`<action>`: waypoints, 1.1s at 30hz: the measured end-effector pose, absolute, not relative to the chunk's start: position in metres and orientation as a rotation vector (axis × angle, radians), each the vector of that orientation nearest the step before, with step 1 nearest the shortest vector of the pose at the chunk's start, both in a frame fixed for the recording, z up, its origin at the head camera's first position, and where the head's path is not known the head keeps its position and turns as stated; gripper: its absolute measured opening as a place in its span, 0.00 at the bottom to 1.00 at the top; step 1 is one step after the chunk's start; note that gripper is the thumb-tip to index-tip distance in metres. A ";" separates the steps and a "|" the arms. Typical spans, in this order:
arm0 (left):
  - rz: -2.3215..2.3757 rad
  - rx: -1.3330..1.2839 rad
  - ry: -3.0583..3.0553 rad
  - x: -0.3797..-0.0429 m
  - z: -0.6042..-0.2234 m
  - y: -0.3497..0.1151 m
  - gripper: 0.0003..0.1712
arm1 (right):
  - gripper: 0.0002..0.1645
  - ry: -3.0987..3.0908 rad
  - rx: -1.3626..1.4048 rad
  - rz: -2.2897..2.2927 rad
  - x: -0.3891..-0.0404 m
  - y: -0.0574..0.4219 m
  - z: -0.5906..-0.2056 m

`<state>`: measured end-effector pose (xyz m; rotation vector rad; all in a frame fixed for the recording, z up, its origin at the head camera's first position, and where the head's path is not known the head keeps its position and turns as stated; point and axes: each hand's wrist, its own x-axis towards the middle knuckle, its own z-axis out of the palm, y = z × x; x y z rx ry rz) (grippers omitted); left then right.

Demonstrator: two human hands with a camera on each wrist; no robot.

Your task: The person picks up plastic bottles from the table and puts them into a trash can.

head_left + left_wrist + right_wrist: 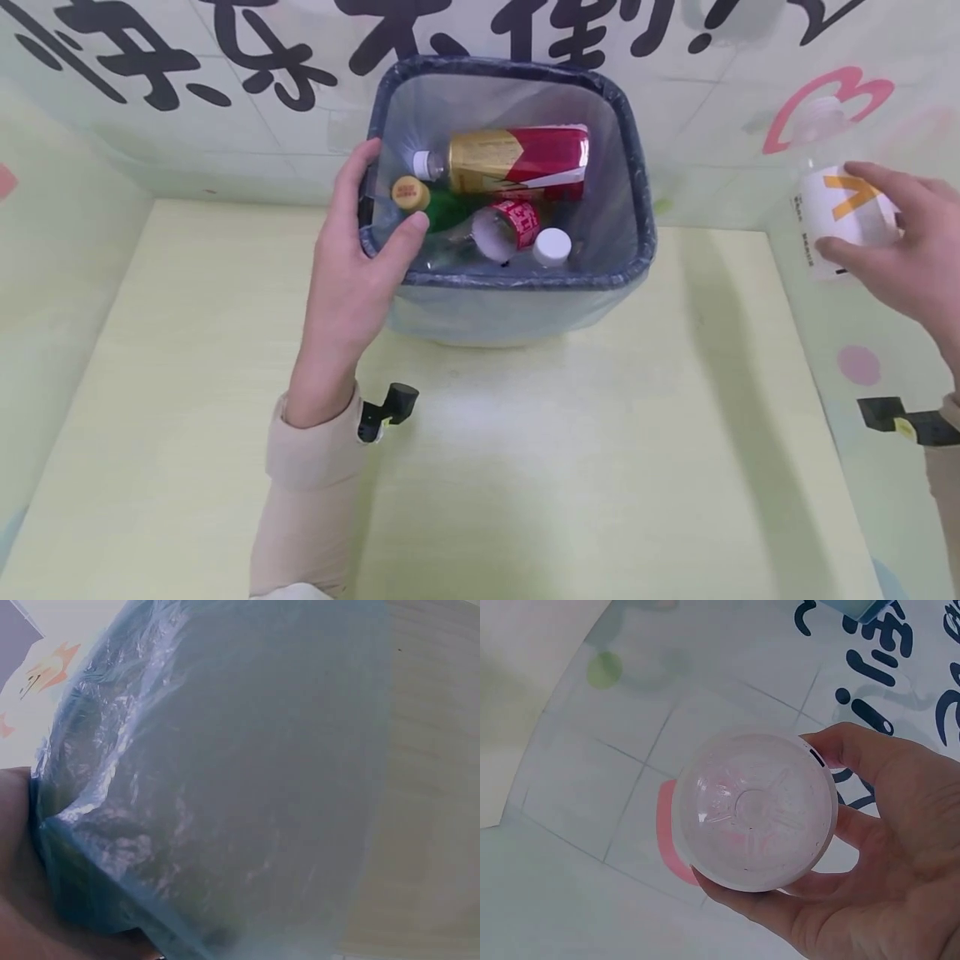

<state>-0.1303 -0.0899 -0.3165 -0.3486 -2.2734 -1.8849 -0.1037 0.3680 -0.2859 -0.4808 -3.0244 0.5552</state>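
A bin point(641, 187) lined with a thin bluish bag point(262, 750) holds several bottles and a can. My left hand point(352, 258) grips the bin's left rim, its thumb over the near-left corner. In the left wrist view, part of that hand shows at the lower left against the bag. At the right, my right hand point(911, 233) holds a clear plastic bottle point(847, 212) with a white label and an orange mark, cap end up and away from me. Seen from the right wrist, the bottle's round base point(754, 814) faces the camera, with fingers and thumb around its side.
Inside the bin lie a gold-and-red can point(517, 162), a yellow-capped green bottle point(442, 208), a red-labelled bottle point(517, 223) and a white cap point(552, 247). The bin stands on a pale wooden surface point(525, 467). Behind is a wall with large black characters point(270, 58).
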 end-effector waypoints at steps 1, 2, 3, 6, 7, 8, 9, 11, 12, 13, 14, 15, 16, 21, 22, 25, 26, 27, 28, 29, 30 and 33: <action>-1.885 -0.353 -2.275 -0.131 -0.317 -0.089 0.38 | 0.44 -3.025 -0.490 0.560 -0.102 0.367 -0.285; -1.883 -0.355 -2.281 -0.131 -0.317 -0.089 0.38 | 0.44 -3.024 -0.500 0.564 -0.101 0.366 -0.285; -1.881 -0.358 -2.285 -0.131 -0.318 -0.089 0.38 | 0.43 -3.024 -0.507 0.565 -0.100 0.365 -0.284; -1.866 -0.354 -2.303 -0.130 -0.317 -0.090 0.38 | 0.44 -3.008 -0.488 0.585 -0.099 0.362 -0.282; -1.865 -0.346 -2.309 -0.130 -0.316 -0.090 0.38 | 0.44 -3.003 -0.474 0.589 -0.099 0.360 -0.280; -1.867 -0.343 -2.307 -0.130 -0.316 -0.091 0.38 | 0.44 -2.996 -0.457 0.591 -0.100 0.359 -0.279; -1.869 -0.342 -2.303 -0.130 -0.316 -0.091 0.38 | 0.44 -2.986 -0.439 0.591 -0.101 0.359 -0.278; -1.875 -0.338 -2.292 -0.129 -0.315 -0.092 0.38 | 0.44 -2.958 -0.405 0.601 -0.102 0.357 -0.274; -1.876 -0.336 -2.289 -0.129 -0.315 -0.092 0.38 | 0.44 -2.947 -0.398 0.608 -0.103 0.356 -0.273; -1.881 -0.337 -2.283 -0.130 -0.315 -0.092 0.38 | 0.45 -2.935 -0.390 0.618 -0.104 0.355 -0.271; -1.881 -0.341 -2.280 -0.130 -0.315 -0.091 0.37 | 0.45 -2.926 -0.388 0.626 -0.104 0.354 -0.270; -1.879 -0.344 -2.279 -0.130 -0.315 -0.091 0.37 | 0.45 -2.914 -0.387 0.635 -0.104 0.353 -0.268; -1.881 -0.347 -2.277 -0.130 -0.314 -0.091 0.37 | 0.45 -2.907 -0.383 0.645 -0.104 0.352 -0.267; -1.878 -0.350 -2.285 -0.130 -0.315 -0.090 0.38 | 0.46 -2.889 -0.330 0.657 -0.103 0.347 -0.262; -1.879 -0.345 -2.288 -0.130 -0.315 -0.090 0.38 | 0.46 -2.888 -0.307 0.659 -0.103 0.346 -0.261; -1.870 -0.330 -2.299 -0.130 -0.315 -0.090 0.38 | 0.46 -2.868 -0.252 0.669 -0.104 0.342 -0.258; -1.868 -0.329 -2.300 -0.130 -0.315 -0.091 0.38 | 0.46 -2.860 -0.233 0.673 -0.104 0.341 -0.256; -1.868 -0.327 -2.300 -0.130 -0.315 -0.091 0.38 | 0.46 -2.850 -0.218 0.677 -0.104 0.340 -0.255; -1.868 -0.329 -2.297 -0.130 -0.315 -0.091 0.38 | 0.46 -2.838 -0.207 0.680 -0.105 0.339 -0.254; -1.869 -0.333 -2.292 -0.130 -0.315 -0.091 0.38 | 0.46 -2.832 -0.200 0.680 -0.105 0.338 -0.253; -1.872 -0.337 -2.286 -0.130 -0.315 -0.091 0.38 | 0.46 -2.829 -0.194 0.680 -0.105 0.337 -0.251; -1.883 -0.344 -2.276 -0.130 -0.316 -0.090 0.38 | 0.46 -2.829 -0.181 0.677 -0.105 0.334 -0.249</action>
